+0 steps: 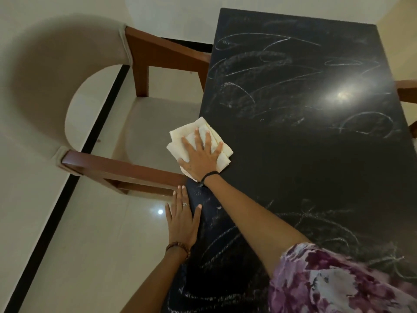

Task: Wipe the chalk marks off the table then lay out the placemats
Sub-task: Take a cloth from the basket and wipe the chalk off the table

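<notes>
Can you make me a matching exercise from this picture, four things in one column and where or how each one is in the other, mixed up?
Column one:
1. cloth
2. left hand
3. chair
4. chalk marks

Column two:
A. pulled up at the table's left side
B. scrawled across the far part of the dark table
C. pressed flat under the right hand
D. resting flat on the table's left edge

Pairs: 1-C, 2-D, 3-A, 4-B
</notes>
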